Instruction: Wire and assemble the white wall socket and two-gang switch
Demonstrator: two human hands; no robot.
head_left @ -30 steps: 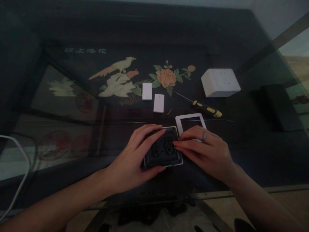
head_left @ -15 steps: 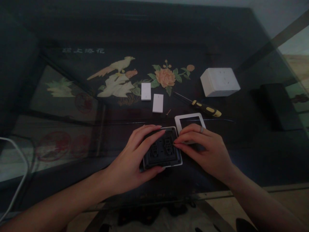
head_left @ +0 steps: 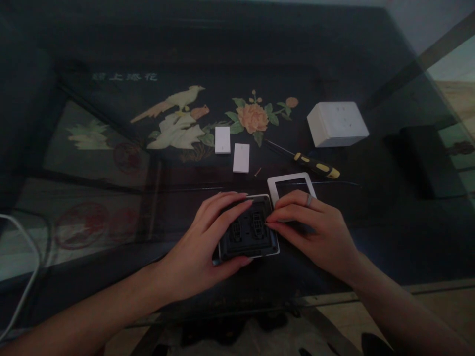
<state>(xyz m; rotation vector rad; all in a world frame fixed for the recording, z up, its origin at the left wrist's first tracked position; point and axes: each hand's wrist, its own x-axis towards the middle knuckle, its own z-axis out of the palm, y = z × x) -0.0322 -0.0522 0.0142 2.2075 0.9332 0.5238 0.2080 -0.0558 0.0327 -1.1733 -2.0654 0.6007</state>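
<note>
So here's our table (head_left: 393, 247) from the near edge going out. Just in from the middle of that edge we've got a black square module with a white rim (head_left: 248, 247), and our left hand (head_left: 202, 237) is gripping it — fingers over the far side, thumb on the near side. Our right hand (head_left: 311, 222), the one with the ring, has thumb and forefinger pinched together at the module's right side; too dark and tiny to tell if anything's between them. Over towards the near left corner there's a white cable (head_left: 31, 252)

Just past the right fingers sits an open white frame (head_left: 272, 189), partly hidden by that hand. A little further out lies a small screw (head_left: 258, 171), then two white plates (head_left: 241, 158), one slightly farther and more to the left. The yellow and black screwdriver (head_left: 316, 164) lies to their right, tip angled towards the far left corner. Beyond it, nearer the right edge, is a white box (head_left: 338, 123) — and a bird picture (head_left: 181, 101) shows left of the middle
</note>
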